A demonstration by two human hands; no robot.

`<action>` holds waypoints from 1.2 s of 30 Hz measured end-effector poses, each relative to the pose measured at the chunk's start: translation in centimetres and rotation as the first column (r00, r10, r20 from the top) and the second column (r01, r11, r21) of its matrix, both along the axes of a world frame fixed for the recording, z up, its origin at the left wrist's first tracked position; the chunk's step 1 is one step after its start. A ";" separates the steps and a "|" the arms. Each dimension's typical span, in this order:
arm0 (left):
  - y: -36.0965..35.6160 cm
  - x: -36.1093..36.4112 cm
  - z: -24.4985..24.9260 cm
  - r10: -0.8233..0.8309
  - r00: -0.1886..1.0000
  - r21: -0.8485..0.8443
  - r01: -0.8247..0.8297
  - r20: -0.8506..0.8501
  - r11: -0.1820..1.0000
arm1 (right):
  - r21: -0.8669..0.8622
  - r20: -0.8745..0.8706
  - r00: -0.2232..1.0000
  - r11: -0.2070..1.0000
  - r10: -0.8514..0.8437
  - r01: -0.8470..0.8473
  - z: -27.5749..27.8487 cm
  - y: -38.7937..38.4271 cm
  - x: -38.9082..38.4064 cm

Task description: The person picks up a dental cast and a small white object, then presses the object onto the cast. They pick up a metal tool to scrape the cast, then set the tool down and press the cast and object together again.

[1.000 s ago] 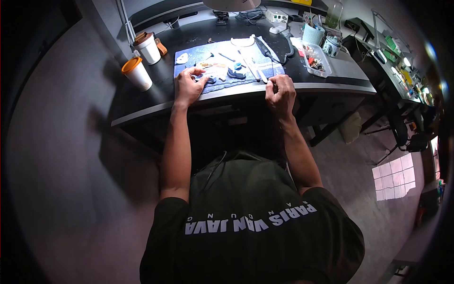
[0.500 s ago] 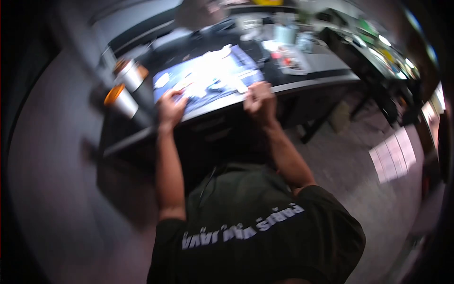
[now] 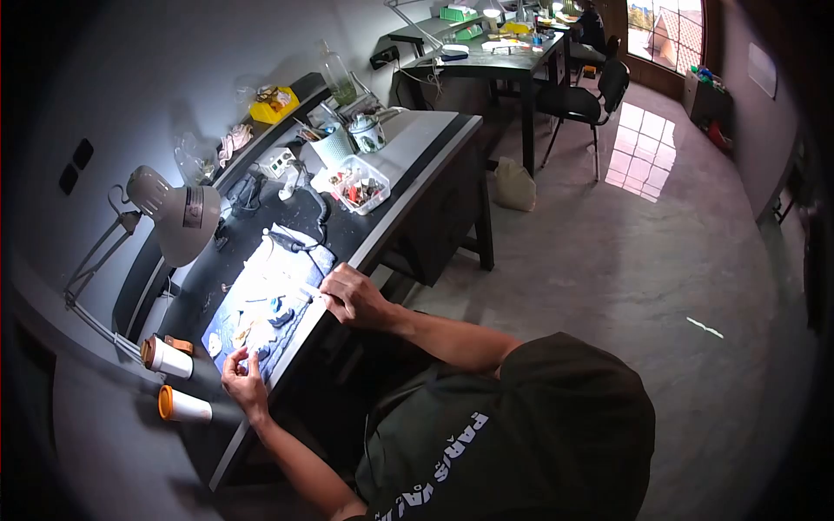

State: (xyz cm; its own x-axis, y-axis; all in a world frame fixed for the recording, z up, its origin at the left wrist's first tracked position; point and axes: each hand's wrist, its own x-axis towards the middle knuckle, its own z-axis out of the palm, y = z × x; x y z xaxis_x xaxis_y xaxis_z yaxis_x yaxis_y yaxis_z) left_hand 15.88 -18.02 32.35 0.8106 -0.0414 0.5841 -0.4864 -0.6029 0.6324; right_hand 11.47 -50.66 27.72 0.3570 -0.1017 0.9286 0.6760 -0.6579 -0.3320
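Note:
My left hand (image 3: 246,385) is over the front left corner of a blue cloth mat (image 3: 282,354), thumb and fingers curled toward each other around something too small to make out. My right hand (image 3: 354,297) is closed in a fist at the mat's front right edge, against a pale strip (image 3: 310,290); what is inside the fist is hidden. Between the hands lies a small blue object (image 3: 278,310) among pieces washed out by glare. A black-handled corded tool (image 3: 288,240) rests across the mat's far right part.
A desk lamp (image 3: 187,221) hangs over the mat. Two lidded cups (image 3: 184,406) stand at the left end of the desk. Farther right are a clear box of small parts (image 3: 359,185), a tool holder (image 3: 330,149) and a patterned pot (image 3: 367,133). A person (image 3: 591,30) sits at another table.
The view has swung right and sharpened, showing more of the room and floor. Both hands stay at the mat's front edge in much the same poses.

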 end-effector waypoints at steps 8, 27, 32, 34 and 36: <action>0.2 0.0 -0.6 0.041 0.994 0.035 -0.045 0.104 0.998 | 0.037 0.031 0.999 0.998 0.042 -0.044 -0.3 -0.1 -0.7; -2.6 -3.8 -1.1 0.239 0.843 0.038 -0.292 0.481 0.956 | 0.066 0.026 0.998 0.996 0.053 -0.054 -1.3 0.0 -0.8; -6.1 -8.3 -4.8 0.282 0.803 0.133 -0.405 0.526 0.904 | 0.065 -0.053 0.996 0.995 0.077 -0.074 -2.3 0.6 -1.7; -7.9 -10.3 -6.3 0.293 0.819 0.257 -0.460 0.494 0.850 | 0.052 -0.095 0.995 0.999 0.013 -0.008 -2.8 1.5 -2.7; -8.5 -10.6 -7.8 0.240 0.823 0.305 -0.438 0.515 0.846 | -0.014 -0.157 0.987 0.999 -0.032 0.031 -3.6 2.2 -3.2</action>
State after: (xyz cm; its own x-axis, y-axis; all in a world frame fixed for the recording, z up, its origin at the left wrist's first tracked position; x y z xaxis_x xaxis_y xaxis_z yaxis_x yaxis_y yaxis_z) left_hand 5.32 -26.48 24.55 0.4731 -0.1186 0.8730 -0.3656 -0.9280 0.0720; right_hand 8.30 -48.50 24.08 0.4955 -0.1052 0.8622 0.5949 -0.6822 -0.4251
